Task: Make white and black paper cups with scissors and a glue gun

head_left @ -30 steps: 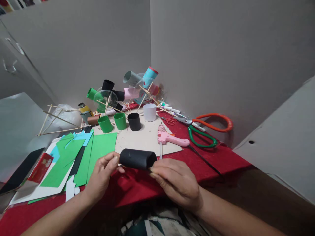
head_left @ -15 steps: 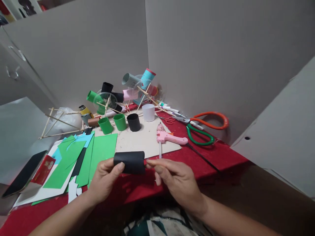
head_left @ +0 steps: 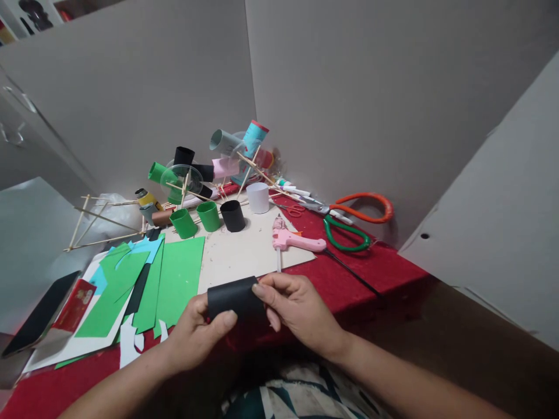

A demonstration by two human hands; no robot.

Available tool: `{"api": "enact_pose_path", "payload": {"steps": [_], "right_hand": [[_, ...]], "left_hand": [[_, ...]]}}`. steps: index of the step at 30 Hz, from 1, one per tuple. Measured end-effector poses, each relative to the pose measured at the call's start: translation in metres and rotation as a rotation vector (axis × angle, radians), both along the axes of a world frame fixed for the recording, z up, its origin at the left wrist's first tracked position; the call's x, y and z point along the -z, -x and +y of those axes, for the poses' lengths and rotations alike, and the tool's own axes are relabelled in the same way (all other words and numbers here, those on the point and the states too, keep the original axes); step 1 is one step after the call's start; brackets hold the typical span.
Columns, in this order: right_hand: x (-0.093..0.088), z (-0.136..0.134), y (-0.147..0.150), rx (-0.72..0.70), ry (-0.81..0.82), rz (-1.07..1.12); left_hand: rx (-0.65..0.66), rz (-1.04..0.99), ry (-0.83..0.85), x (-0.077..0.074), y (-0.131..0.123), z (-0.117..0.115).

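Note:
A rolled tube of black paper (head_left: 236,299) lies sideways between my two hands, above the table's front edge. My left hand (head_left: 205,326) grips its left end, with the thumb on the near side and the other fingers mostly hidden behind or inside. At the right end, the thumb and fingers of my right hand (head_left: 290,302) pinch the paper's rim. Beyond the hands, a pink hot glue gun (head_left: 297,240) rests on the pale board (head_left: 248,250). Two green paper cups (head_left: 196,220), a black one (head_left: 233,216) and a white one (head_left: 258,198) stand in a row on it.
Large scissors (head_left: 358,221) with orange and green handles lie at the right. Green paper sheets (head_left: 181,273), a red card (head_left: 76,305) and a dark phone (head_left: 41,314) cover the left. Stick frames (head_left: 105,218) and plastic wheels (head_left: 181,180) with paper tubes stand behind.
My right fingers have moved from just beyond the tube's right opening onto its rim. The tube is now tilted slightly, and my left thumb has shifted along it. The view has turned slightly right.

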State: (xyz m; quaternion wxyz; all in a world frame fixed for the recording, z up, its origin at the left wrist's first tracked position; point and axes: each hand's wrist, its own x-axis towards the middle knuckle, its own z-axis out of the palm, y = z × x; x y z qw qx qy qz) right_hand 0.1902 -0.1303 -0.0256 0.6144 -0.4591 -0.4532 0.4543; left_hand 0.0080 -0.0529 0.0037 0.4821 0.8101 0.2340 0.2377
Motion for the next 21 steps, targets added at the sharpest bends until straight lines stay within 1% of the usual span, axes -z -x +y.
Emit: {"api": "enact_pose_path", "payload": {"steps": [2, 4, 9, 15, 17, 19, 21], "right_hand": [[0.001, 0.0, -0.003, -0.035, -0.002, 0.006], [0.003, 0.0, -0.006, -0.027, -0.005, 0.021], [0.004, -0.003, -0.006, 0.004, -0.011, -0.038], [0.003, -0.004, 0.002, 0.057, -0.212, -0.256], [0.006, -0.004, 0.003, 0.04, -0.253, -0.291], [0.01, -0.004, 0.002, -0.003, -0.23, -0.249], [0.014, -0.002, 0.0, -0.03, -0.149, -0.145]], "left_hand": [[-0.041, 0.004, 0.036, 0.001, -0.001, 0.0], [-0.077, -0.007, 0.052, 0.002, -0.001, 0.001], [-0.079, -0.01, 0.078, 0.005, 0.0, 0.002], [-0.068, -0.003, 0.114, 0.008, 0.001, 0.001], [-0.065, -0.016, 0.159, 0.009, 0.002, 0.0], [-0.058, -0.033, 0.188, 0.01, 0.002, 0.0], [-0.045, -0.045, 0.175, 0.01, 0.002, 0.0]]}}
